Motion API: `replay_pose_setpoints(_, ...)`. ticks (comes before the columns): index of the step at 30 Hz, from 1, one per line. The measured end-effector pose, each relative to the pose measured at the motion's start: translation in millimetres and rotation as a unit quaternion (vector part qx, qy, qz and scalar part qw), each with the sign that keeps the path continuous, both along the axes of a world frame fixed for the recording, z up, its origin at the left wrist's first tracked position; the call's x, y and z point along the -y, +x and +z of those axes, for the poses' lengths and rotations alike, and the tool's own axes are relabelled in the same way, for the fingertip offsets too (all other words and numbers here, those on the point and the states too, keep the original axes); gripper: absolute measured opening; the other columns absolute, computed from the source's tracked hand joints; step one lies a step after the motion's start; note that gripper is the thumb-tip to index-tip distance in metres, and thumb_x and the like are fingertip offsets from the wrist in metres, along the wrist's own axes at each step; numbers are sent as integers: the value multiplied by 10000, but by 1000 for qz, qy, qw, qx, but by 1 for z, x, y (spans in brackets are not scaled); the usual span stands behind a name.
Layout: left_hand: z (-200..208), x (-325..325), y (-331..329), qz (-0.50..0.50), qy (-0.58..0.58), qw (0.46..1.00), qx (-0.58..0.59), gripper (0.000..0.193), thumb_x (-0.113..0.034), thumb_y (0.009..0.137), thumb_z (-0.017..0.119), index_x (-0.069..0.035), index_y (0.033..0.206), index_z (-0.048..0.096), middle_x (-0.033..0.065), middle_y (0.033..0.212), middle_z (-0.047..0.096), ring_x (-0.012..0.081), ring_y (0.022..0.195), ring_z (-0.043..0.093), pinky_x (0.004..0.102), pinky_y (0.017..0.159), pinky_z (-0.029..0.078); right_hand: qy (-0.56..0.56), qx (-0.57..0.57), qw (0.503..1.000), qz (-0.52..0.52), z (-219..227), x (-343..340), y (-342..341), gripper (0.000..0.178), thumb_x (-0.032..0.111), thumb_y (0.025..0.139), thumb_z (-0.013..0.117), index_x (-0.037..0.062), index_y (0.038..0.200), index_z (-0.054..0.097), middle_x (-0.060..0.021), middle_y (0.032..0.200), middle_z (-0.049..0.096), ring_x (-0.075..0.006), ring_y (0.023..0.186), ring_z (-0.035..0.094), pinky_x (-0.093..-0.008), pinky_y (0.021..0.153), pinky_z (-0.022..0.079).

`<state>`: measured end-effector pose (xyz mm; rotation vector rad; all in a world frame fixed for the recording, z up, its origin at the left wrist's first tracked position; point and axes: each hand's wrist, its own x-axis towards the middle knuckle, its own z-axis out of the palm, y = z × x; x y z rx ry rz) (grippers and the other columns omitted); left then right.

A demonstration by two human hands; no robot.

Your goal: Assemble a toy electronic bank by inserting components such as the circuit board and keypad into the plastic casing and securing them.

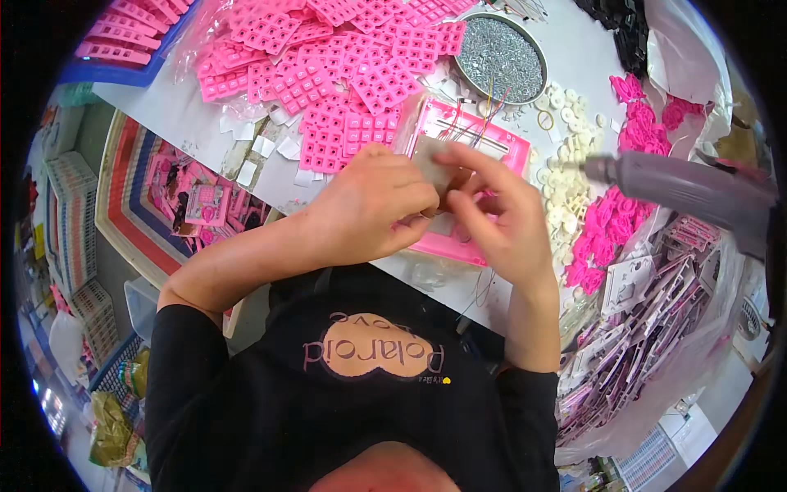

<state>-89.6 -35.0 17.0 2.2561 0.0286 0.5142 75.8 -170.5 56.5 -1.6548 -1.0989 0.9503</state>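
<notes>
In front of me on the table lies a pink plastic casing (514,148) with thin coloured wires and a white inner panel. Over its near part, both hands work at a small greyish flat piece (432,167). My left hand (373,201) is closed, its fingers curled at the piece's left side. On the other side, my right hand (508,217) pinches the piece's right edge with bent fingers. The fingers hide part of the piece and much of the casing. Pink rubbery keypads (373,127) lie heaped just beyond my left hand.
A round tin of small metal screws (502,57) stands behind the casing. White round parts (566,164) and pink plastic pieces (631,131) are strewn to the right. A grey electric screwdriver (680,184) juts in there. A striped basket (123,176) stands left.
</notes>
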Motion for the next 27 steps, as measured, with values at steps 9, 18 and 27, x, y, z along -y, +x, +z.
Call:
replay_pose_setpoints(9, 2, 14, 4, 99, -96, 990, -31, 251, -30, 721, 774, -76, 906, 611, 30, 856, 612, 246, 790, 593, 374, 794, 393, 13, 172, 984, 31, -1, -2, -3, 184, 43, 840, 698, 14, 1021, 701, -131, 896, 715, -291, 764, 693, -351, 697, 547)
replay_pose_setpoints(18, -3, 14, 9, 117, -1, 992, -44, 184, -157, 732, 784, -153, 880, 674, -16, 984, 587, 201, 975, 557, 414, 842, 315, -61, -38, 990, -118, -6, 11, -9, 45, 22, 865, 721, 1, 878, 684, -50, 774, 740, -71, 660, 678, -228, 591, 525)
replay_pose_setpoints(27, 3, 9, 8, 92, -10, 994, -56, 235, -120, 712, 803, -122, 926, 703, 31, 1061, 592, 202, 990, 578, 399, 908, 311, -51, -42, 987, -147, -11, 14, -11, 73, 14, 845, 741, -5, 849, 671, -38, 737, 716, -56, 622, 639, -221, 570, 510)
